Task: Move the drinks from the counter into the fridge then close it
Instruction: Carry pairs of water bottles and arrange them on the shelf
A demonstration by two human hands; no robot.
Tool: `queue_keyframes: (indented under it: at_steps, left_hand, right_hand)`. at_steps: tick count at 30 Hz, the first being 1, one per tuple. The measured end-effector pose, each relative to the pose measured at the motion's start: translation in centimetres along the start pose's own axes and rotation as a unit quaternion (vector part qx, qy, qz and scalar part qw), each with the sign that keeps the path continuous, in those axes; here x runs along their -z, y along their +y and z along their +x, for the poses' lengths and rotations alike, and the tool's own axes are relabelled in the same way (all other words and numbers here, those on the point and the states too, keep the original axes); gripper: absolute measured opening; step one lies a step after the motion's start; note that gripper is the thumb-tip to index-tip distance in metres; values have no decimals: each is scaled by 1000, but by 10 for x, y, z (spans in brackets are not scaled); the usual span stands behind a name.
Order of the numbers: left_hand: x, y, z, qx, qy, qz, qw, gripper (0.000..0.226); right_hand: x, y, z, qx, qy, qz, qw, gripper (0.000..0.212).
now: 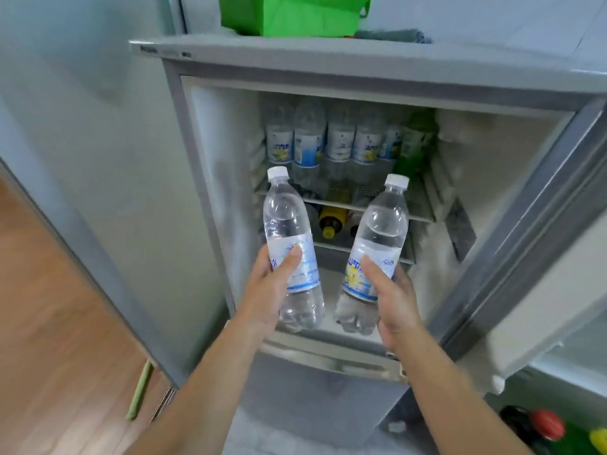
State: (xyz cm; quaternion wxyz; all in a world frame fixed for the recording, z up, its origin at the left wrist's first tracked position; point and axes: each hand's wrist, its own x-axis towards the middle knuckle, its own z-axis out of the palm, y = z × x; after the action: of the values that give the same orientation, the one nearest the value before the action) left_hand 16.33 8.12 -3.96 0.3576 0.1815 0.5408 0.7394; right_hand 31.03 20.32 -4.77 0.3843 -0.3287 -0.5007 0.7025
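I face the open upper compartment of a grey fridge (203, 178). My left hand (267, 290) grips a clear bottle (287, 224) with a white cap and a blue-white label, held upright in front of the opening. My right hand (392, 303) grips a second such bottle (377, 238), tilted slightly right. Both bottles hang just outside the compartment. On the upper wire shelf (423, 216) at the back stands a row of several like bottles (341, 139) and a green bottle (417, 139). A yellow-capped bottle (330, 221) lies on the shelf below.
The fridge door (538, 257) stands open at the right. A green bag (292, 14) sits on top of the fridge. A closed lower drawer front (328, 382) is beneath the opening. Red and yellow caps (548, 423) show at the bottom right. Wood floor lies left.
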Motion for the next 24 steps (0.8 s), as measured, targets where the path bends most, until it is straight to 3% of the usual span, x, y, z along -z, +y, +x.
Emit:
queue_keyframes:
  at_steps: [7,15,19,24]
  left_hand:
    - [-41,33,97,-121,-7,114,986,48]
    - [-85,51,182,-190,-19,183,964,51]
    - [-96,57,214,-222,-14,188,957,56]
    - [-94,56,242,-227,-16,232,946,66]
  right_hand:
    - [-19,-36,85,96,65,57,992,33]
    - [-37,-59,153,172,74,-20,982,58]
    - [-47,-62,187,198,70,-74,975,46]
    - [-64,-58,223,162,65,-60,983,36]
